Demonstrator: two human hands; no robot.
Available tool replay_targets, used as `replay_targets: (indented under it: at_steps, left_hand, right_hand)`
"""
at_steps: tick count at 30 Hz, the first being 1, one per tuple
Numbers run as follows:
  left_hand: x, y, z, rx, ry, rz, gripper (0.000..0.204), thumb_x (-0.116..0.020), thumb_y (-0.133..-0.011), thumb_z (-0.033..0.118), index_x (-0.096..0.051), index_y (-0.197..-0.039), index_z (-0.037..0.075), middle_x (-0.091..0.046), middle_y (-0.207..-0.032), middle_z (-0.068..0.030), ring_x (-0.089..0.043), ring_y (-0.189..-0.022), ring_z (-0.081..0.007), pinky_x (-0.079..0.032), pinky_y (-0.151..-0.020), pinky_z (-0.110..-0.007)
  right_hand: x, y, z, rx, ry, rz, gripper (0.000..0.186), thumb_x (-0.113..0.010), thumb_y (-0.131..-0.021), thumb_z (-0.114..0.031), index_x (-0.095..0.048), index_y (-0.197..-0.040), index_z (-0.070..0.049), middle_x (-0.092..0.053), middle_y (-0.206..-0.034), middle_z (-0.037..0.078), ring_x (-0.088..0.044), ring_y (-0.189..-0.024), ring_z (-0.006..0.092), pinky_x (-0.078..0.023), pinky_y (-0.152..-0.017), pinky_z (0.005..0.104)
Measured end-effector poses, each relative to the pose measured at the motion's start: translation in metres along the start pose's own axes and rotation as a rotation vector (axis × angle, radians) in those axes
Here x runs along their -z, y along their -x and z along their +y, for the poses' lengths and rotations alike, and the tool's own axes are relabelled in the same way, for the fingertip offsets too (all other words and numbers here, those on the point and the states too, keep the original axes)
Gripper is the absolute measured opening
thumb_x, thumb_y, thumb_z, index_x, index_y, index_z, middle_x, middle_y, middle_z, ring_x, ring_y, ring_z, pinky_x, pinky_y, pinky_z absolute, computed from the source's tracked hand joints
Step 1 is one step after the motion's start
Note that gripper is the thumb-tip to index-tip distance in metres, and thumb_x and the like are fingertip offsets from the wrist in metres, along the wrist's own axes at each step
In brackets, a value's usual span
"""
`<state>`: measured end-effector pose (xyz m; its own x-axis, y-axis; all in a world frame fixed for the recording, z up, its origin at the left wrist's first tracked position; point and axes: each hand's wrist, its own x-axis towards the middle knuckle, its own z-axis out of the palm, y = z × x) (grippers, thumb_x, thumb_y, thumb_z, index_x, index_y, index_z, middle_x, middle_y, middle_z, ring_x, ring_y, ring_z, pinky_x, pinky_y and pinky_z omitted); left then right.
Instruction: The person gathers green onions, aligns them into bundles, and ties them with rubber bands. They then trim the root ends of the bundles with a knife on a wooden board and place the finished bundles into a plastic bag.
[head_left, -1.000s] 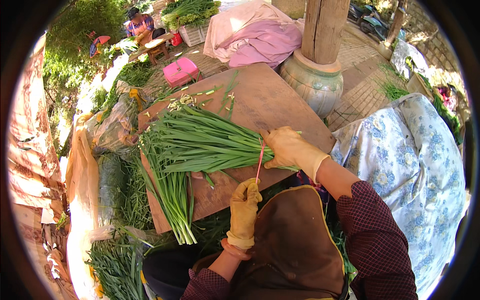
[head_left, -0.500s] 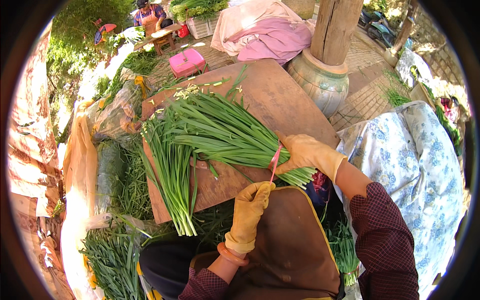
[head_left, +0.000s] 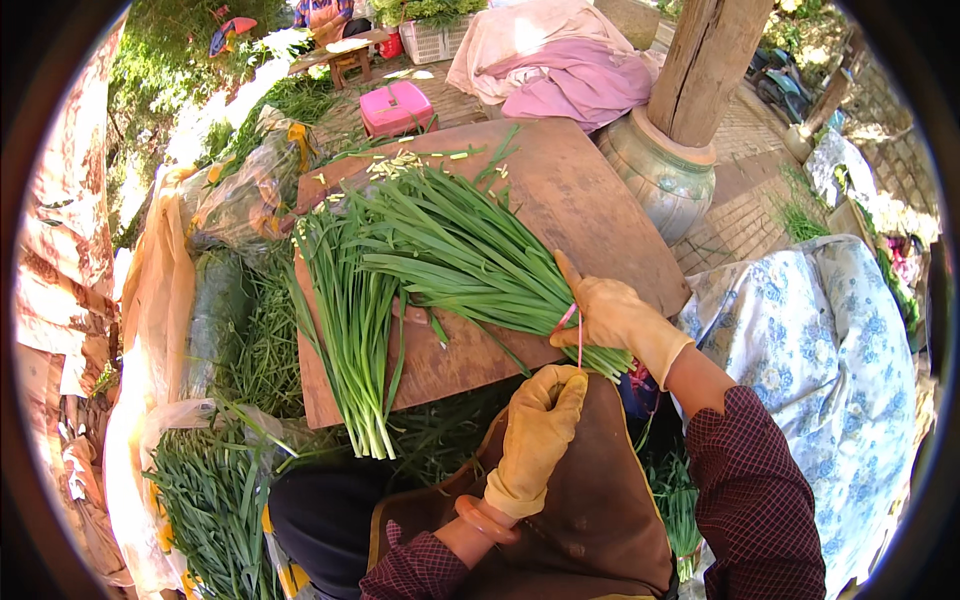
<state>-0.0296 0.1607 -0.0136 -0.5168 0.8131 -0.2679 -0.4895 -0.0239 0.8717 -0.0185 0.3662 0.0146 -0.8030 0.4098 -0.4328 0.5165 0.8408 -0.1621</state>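
Gloved hands at a bundle of greens, read from left to right. Far to the left of the left hand hangs an orange sheet (head_left: 155, 300); nearer, and lower than the hand, leafy greens (head_left: 215, 500) fill a clear bag. Between these and the left hand, a loose bunch (head_left: 350, 310) lies on the tilted worktop (head_left: 605, 235), its pale stem ends jutting past the near edge. A pink box (head_left: 397, 108) stands well beyond both hands, and pale clippings (head_left: 397, 165) lie scattered at the far left of the worktop. The bundle (head_left: 470, 250) extends leftward and away from the right hand, its leaves overlapping the loose bunch. The left hand (head_left: 538, 435), above an orange bangle (head_left: 487, 520), pinches a pink band (head_left: 580, 345) drawn taut at the stem end. Just above it, the right hand (head_left: 628, 320) grips the bundle near its cut ends, thumb and fingers on opposite sides. Beyond the right hand, a glazed jar (head_left: 665, 180) surrounds the foot of a wooden post (head_left: 710, 75). Right of that hand spreads a flowered cloth (head_left: 815, 340).
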Motion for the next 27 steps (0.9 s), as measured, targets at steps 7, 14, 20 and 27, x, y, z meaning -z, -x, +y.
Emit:
replay_targets:
  at_steps: [7,14,20,27]
  left_hand:
    - [0.021,0.017,-0.021,-0.149,-0.244,0.025,0.024,-0.062,-0.101,0.012,-0.066,-0.123,0.002,-0.065,-0.088,0.0023,-0.05,-0.069,-0.0019,-0.041,-0.06,-0.018]
    - [0.108,0.05,0.011,-0.099,-0.051,0.436,0.029,-0.061,-0.102,0.012,-0.064,-0.128,0.001,-0.07,-0.084,-0.0012,-0.049,-0.055,-0.0015,-0.035,-0.049,-0.016]
    - [0.144,0.071,0.056,-0.437,0.047,0.43,0.024,-0.059,-0.103,0.016,-0.069,-0.115,-0.002,-0.05,-0.058,0.0067,-0.035,-0.046,-0.001,-0.025,-0.045,-0.018]
    - [0.144,0.079,0.038,-0.181,-0.036,0.22,0.041,-0.058,-0.105,0.036,-0.072,-0.093,-0.001,-0.057,-0.057,0.0031,-0.042,-0.05,-0.0038,-0.033,-0.052,-0.021]
  right_hand:
    - [-0.005,-0.003,0.007,0.009,-0.057,0.032,0.13,-0.085,-0.07,-0.053,-0.006,-0.161,-0.004,-0.065,-0.119,0.027,-0.062,-0.113,0.0446,-0.05,-0.095,0.0471]
    - [-0.007,-0.001,0.004,-0.025,-0.041,0.057,0.132,-0.084,-0.069,-0.054,-0.004,-0.162,-0.006,-0.064,-0.125,0.028,-0.061,-0.118,0.0437,-0.049,-0.1,0.0466]
    - [-0.007,-0.001,0.001,-0.051,-0.033,0.033,0.135,-0.085,-0.067,-0.056,-0.002,-0.162,-0.007,-0.065,-0.123,0.029,-0.062,-0.117,0.0437,-0.05,-0.099,0.0468]
    - [-0.006,-0.007,0.006,-0.014,-0.057,0.059,0.132,-0.086,-0.066,-0.054,-0.008,-0.162,-0.005,-0.069,-0.115,0.026,-0.064,-0.113,0.0421,-0.051,-0.095,0.0455]
